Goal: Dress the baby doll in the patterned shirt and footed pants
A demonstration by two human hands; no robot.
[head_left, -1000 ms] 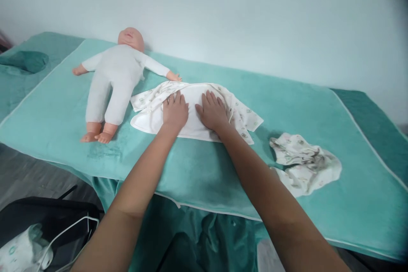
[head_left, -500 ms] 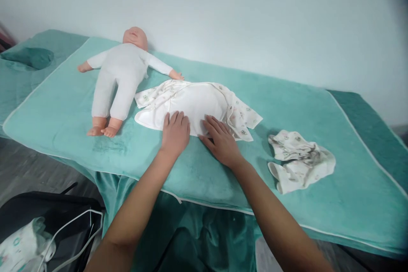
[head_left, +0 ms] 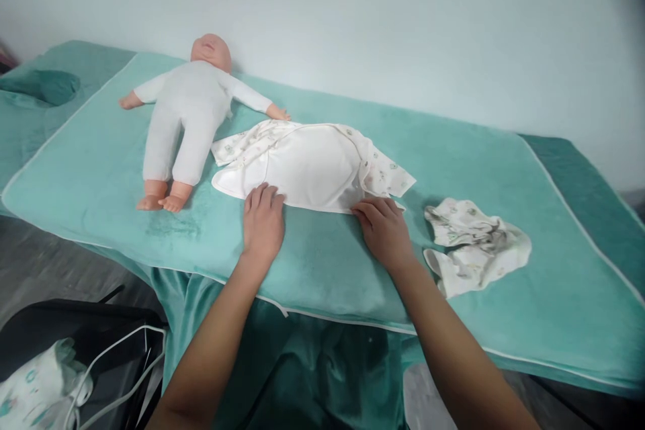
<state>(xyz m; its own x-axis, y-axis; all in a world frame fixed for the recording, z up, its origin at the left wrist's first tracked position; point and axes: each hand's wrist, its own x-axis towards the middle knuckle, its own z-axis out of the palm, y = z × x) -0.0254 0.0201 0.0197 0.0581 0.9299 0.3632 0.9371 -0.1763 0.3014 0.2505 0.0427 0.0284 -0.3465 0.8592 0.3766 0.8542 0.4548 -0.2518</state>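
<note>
A white baby garment (head_left: 307, 164) with a small print lies spread on the teal towel (head_left: 327, 255). My left hand (head_left: 263, 223) rests palm down at the garment's near edge, fingers together and stretched, tips touching the hem. At the garment's near right corner my right hand (head_left: 385, 228) lies flat, its fingertips on the hem. Neither hand holds anything. A baby doll (head_left: 189, 111) in a white suit lies on its back to the left of the garment, one arm reaching the cloth.
A crumpled printed cloth (head_left: 474, 242) lies on the towel to the right. A dark teal pillow (head_left: 40, 87) sits far left. Below the table's left front corner is a black bag (head_left: 65, 336) with white cord and a printed cloth (head_left: 35, 396). A white wall stands behind.
Both hands have slid back toward me from the middle of the garment to its near edge and moved apart. The garment now lies flatter and smoother.
</note>
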